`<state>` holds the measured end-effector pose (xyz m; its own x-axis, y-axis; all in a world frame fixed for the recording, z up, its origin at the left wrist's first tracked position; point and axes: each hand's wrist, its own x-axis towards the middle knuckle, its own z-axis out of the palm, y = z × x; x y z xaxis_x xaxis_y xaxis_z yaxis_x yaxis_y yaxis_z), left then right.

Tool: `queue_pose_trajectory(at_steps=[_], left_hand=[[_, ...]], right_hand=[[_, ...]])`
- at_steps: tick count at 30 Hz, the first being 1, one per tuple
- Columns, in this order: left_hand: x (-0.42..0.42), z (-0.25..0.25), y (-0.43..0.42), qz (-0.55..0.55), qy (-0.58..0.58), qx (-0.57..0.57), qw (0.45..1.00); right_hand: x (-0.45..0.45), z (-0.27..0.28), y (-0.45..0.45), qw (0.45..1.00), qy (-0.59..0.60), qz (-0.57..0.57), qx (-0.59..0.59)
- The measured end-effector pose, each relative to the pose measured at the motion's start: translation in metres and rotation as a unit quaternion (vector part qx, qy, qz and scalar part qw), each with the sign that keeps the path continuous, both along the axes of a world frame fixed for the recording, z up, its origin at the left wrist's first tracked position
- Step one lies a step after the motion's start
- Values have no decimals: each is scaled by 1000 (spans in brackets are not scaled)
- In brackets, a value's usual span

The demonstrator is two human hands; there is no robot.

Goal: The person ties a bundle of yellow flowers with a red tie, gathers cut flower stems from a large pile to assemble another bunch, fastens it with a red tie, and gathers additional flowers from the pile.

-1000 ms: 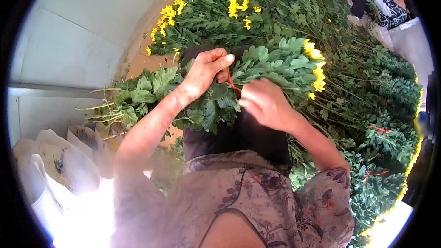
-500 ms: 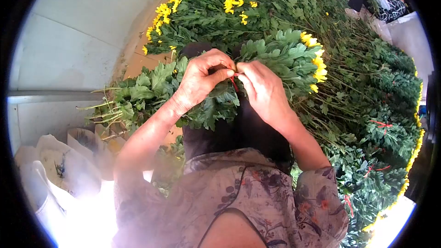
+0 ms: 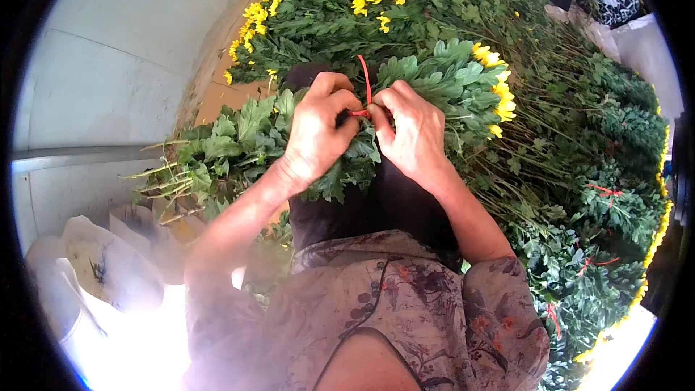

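Across my lap lies a bunch of yellow chrysanthemums (image 3: 434, 87), its blooms to the right and its cut stems to the left. A red tie (image 3: 365, 76) crosses the middle of the bunch, one end standing up. My left hand (image 3: 322, 127) pinches the tie from the left side, its fingers curled. Close beside it, my right hand (image 3: 411, 130) pinches the tie between thumb and forefinger. Both hands rest against the leaves, with their fingertips nearly meeting. The underside of the bunch is hidden.
A large heap of chrysanthemums (image 3: 521, 130) spreads ahead and to the right. Tied bunches with red ties (image 3: 604, 191) lie at the right. Pale sleeves or bags (image 3: 108, 268) stand at lower left by a grey wall (image 3: 108, 65). Another person's patterned clothing (image 3: 615, 3) shows at upper right.
The red tie's end now stands up above the bunch, where before it hung down below my fingers. My hands have moved slightly apart, and the bunch has stayed in place.
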<state>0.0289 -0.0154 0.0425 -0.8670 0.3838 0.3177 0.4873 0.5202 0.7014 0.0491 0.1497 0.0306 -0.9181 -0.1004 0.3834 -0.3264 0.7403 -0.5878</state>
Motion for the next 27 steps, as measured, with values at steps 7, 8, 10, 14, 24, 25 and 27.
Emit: queue_pose_trajectory(at_steps=[7,8,10,14,24,25,27], left_hand=[[8,-10,3,-53,186,-16,981],[8,-10,5,-42,165,-16,985],[9,-5,3,-23,121,-8,992],[10,-6,9,30,44,46,998],[7,-8,-1,-35,29,37,998],[7,-8,-1,-32,43,25,998],[9,-7,-2,-29,58,13,998]], right_hand=[[-6,7,15,993,-49,87,-57],[-5,2,18,989,-58,99,-96],[-2,8,17,985,-88,98,-112],[-1,4,14,987,-75,74,-121],[-6,4,17,981,-114,102,-119],[-7,5,17,981,-115,105,-117],[-6,8,19,984,-77,132,-93]])
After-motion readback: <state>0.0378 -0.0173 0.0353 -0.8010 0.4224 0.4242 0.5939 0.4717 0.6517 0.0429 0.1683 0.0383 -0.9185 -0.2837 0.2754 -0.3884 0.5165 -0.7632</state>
